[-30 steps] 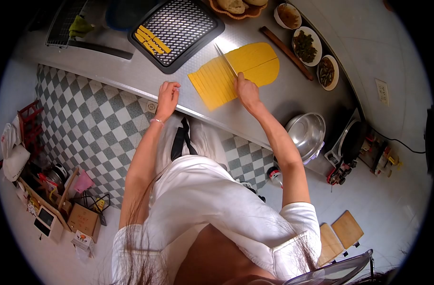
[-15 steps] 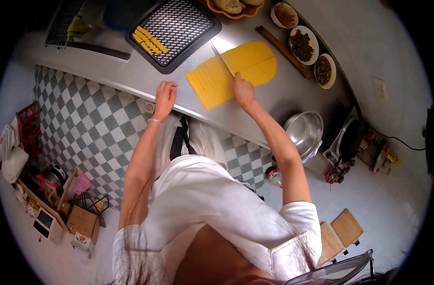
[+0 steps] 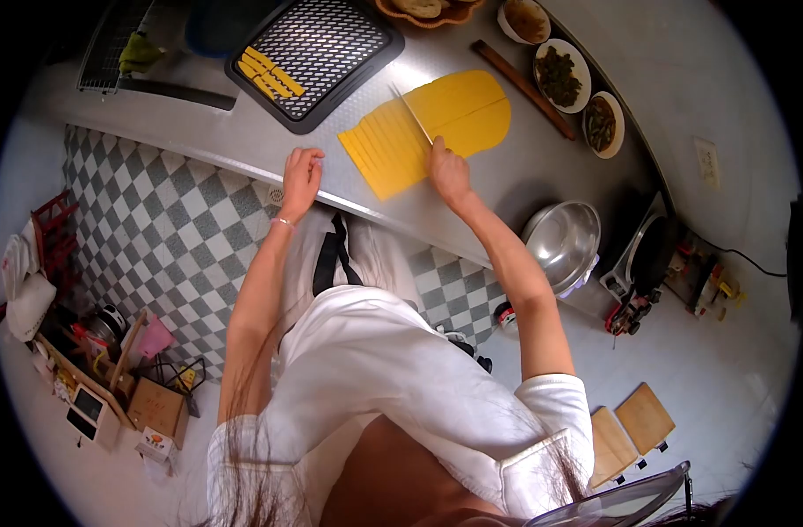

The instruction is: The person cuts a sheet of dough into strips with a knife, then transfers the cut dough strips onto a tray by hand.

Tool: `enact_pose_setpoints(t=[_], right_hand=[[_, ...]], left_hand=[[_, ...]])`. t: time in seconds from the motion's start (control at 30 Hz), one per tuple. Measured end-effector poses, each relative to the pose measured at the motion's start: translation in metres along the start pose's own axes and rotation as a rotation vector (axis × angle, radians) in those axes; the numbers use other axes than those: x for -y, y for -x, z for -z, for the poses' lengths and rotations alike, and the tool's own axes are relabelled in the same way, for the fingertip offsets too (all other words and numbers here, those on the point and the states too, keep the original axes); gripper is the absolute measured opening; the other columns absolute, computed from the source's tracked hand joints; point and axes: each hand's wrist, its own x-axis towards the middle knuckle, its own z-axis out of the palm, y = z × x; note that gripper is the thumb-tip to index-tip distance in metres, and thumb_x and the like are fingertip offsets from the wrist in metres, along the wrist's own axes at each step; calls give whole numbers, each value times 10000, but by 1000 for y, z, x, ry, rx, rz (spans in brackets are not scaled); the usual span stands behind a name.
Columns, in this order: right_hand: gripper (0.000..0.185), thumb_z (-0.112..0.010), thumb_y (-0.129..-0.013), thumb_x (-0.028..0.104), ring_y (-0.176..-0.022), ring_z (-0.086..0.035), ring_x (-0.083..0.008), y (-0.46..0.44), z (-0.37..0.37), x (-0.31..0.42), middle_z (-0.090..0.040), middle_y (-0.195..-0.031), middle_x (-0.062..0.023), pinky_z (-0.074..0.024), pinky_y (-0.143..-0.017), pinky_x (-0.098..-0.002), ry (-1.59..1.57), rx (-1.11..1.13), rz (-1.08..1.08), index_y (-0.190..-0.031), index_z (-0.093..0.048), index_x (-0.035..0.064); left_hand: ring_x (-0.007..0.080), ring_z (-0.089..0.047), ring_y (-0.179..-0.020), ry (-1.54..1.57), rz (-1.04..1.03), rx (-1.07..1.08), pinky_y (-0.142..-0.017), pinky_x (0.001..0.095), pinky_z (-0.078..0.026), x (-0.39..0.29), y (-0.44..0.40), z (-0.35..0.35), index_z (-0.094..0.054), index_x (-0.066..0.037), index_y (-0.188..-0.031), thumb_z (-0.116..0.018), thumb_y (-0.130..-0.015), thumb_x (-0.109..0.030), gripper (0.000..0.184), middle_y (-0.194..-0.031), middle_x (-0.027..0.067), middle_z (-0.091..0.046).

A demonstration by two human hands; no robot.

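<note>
The fingers [image 3: 438,154] of the right hand [image 3: 452,178] close on a knife [image 3: 415,119] over the yellow sheet [image 3: 463,110] on the tabletop [image 3: 366,66]; the left hand's [image 3: 300,183] curl loosely at eight o'clock from it, the perforated tray [image 3: 353,86] at ten.

Pale light falls fairly evenly across the middle, leaving the flat yellow dough sheet [image 3: 461,107] bright. At twelve o'clock, white glare washes the brushed grey metal counter [image 3: 419,60] and the black perforated tray [image 3: 318,44]. Around three o'clock, the round shiny steel bowl [image 3: 561,241] throws back highlights, with a soft shadow beside it. Ten to eleven o'clock sinks into dimness. Fisheye distortion bows straight edges, black corners frame the round view, and small outer details look soft.
</note>
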Motion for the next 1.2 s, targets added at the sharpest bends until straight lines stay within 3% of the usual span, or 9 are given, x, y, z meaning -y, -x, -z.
enact_pose_setpoints(t=[0.23,0.53,1.2], right_hand=[[176,-482,-886,223,-530,-626,-332,11,8,-11,-609,-579,-166,-510,-461,-426,11,54,5,-825,-465,58],[167,-490,-879,211,-522,-622,-334,18,-4,-13,-618,-618,-176,-514,-464,-423,-7,4,-1,-830,-468,54],[181,-519,-869,228,-527,-611,-347,41,-12,-21,-615,-646,-163,-515,-477,-440,-65,-33,-56,-820,-464,63]], left_hand=[[201,-495,-772,-18,-30,1,-724,299,-420,1,-1,-1,-581,-41,-966,-529,-854,-35,123,-837,78,-494],[240,-504,-787,-44,-15,-6,-725,340,-418,-3,-1,0,-579,-44,-936,-543,-808,-8,138,-836,97,-505],[229,-501,-775,-2,1,5,-725,332,-414,-1,-1,-1,-581,-43,-941,-537,-816,-16,135,-830,89,-503]])
